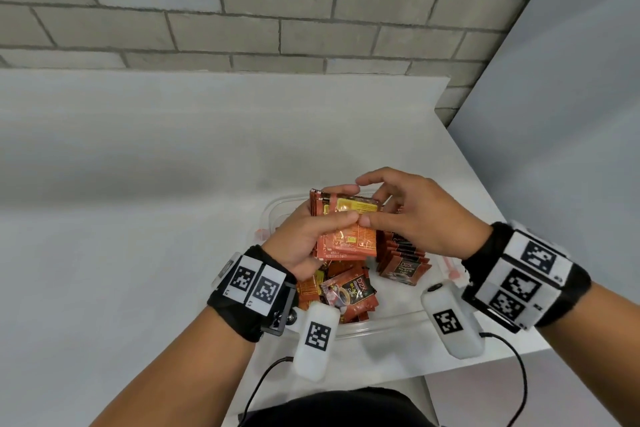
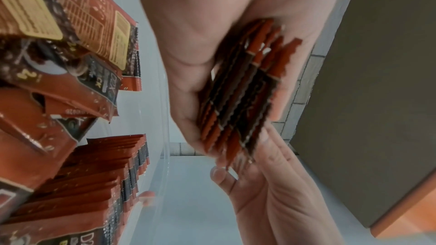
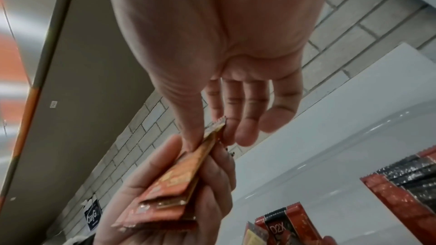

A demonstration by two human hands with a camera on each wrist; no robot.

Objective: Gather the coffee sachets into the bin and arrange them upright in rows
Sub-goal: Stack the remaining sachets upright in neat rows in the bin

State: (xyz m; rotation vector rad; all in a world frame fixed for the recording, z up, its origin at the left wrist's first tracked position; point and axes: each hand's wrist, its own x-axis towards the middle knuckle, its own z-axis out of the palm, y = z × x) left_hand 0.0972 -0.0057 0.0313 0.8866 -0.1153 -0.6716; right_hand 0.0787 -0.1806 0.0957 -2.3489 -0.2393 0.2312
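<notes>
A stack of orange-brown coffee sachets [image 1: 346,236] hangs above the clear plastic bin [image 1: 273,215]. My left hand [image 1: 344,204] grips the stack, thumb on top and fingers behind it. My right hand [image 1: 363,199] pinches the stack's far right corner between thumb and fingers, which the right wrist view shows at the sachet stack [image 3: 174,183]. In the bin's right half several sachets stand upright in a row [image 1: 403,256], also seen as the row [image 2: 106,174]. Loose sachets [image 1: 346,295] lie jumbled in the bin's near left part. The stack's edges [image 2: 243,96] show in my left palm.
The bin sits near the right front corner of a white table [image 1: 138,201]. A grey brick wall [image 1: 277,10] rises behind, and a grey panel [image 1: 571,114] stands to the right. An orange bin latch [image 1: 450,269] sticks out on the right. Cables trail from both wrist cameras.
</notes>
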